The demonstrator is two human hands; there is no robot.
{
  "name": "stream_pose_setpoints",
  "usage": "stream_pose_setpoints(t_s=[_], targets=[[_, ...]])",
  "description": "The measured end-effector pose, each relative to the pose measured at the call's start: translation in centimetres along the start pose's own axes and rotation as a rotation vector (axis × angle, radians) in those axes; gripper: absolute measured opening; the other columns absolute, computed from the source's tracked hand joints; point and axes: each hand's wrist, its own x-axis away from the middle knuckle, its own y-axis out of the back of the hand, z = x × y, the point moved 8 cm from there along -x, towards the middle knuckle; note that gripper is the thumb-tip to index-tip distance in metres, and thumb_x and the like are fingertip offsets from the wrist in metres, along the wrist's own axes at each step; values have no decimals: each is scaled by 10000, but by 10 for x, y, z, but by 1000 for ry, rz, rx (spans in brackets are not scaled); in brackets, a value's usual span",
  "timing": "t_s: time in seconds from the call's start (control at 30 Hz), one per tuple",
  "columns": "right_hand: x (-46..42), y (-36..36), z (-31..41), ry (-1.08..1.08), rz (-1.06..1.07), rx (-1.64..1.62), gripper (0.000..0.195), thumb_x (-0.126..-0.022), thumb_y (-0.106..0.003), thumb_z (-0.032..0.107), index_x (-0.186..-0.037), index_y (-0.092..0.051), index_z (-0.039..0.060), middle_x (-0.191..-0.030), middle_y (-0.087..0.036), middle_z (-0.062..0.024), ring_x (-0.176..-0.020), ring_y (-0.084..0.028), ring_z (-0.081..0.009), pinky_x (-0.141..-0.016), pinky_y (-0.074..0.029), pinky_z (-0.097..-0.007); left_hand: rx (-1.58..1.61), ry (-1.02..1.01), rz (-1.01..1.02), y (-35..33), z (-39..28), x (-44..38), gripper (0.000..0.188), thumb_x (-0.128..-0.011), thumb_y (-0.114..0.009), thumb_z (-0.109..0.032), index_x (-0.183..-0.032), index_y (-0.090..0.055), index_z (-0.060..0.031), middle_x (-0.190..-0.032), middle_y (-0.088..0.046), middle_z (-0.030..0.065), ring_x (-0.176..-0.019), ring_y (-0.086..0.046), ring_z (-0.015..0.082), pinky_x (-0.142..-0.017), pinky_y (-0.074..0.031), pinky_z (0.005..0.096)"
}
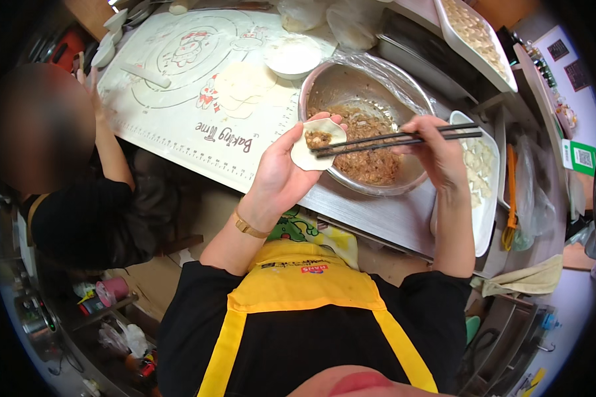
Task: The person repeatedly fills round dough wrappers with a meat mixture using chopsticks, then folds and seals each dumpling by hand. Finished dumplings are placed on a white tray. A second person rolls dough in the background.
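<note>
On the palm and fingers of my left hand point(284, 166) lies a round dumpling wrapper point(305, 158), with a small heap of meat filling point(319, 138) on it. My right hand point(439, 149) grips a pair of black chopsticks point(377, 143), whose tips touch the filling and wrapper. Behind both hands stands a large steel bowl point(365, 189) holding more minced filling point(370, 166), with clear plastic film over its far rim. Left of the bowl, a stack of flat wrappers point(243, 87) rests on a white printed baking mat point(179, 144).
A white bowl of flour point(293, 54) stands beside the wrappers. Shaped dumplings lie on a white tray point(489, 198) at the right; another filled tray point(506, 79) is at the upper right. A person point(89, 218) sits at the left, one hand near the mat's edge.
</note>
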Motion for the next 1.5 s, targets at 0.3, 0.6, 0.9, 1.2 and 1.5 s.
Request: stream_pose_setpoints(t_s=[0.3,0.6,0.9,1.2,1.5], targets=[[-13,13,-4,-58,-80,-66,261,-927,-576,224,-943,-608,-34,-887,-658,-152,-718,-693,-257,-635,-589,-307,-21,9,-9,4,2,-1,390,-990,-304,-177,-1311,-375,33,-1353,-438,186,-1298,-372,325,-1110,-292,423],[-7,47,21,32,-176,59,245,-919,-586,230,-927,-634,-10,-839,-666,-119,-689,-690,-201,-631,-573,-268,31,-59,4,5,-19,0,396,-1000,-261,-195,-1293,-390,39,-1348,-442,194,-1280,-398,322,-1107,-306,418],[-12,32,-32,-234,-142,297,248,-926,-581,233,-902,-620,-11,-834,-660,-106,-711,-691,-195,-615,-558,-231,56,-121,33,10,-34,0,442,-990,-317,-147,-1399,-255,11,-1452,-305,200,-1330,-312,373,-1123,-274,466],[-11,42,-35,-252,-194,11,280,-914,-595,233,-936,-602,-45,-848,-658,-163,-687,-692,-251,-591,-589,-289,42,-137,11,14,-37,2,445,-986,-310,-145,-1399,-259,13,-1459,-300,187,-1333,-314,355,-1127,-268,457],[2,12,14,37,-76,-141,288,-953,-525,226,-931,-601,-51,-785,-662,-152,-711,-692,-224,-636,-586,-289,71,-50,38,9,-13,-1,413,-979,-330,-155,-1347,-333,34,-1405,-388,180,-1310,-358,332,-1115,-291,431]])
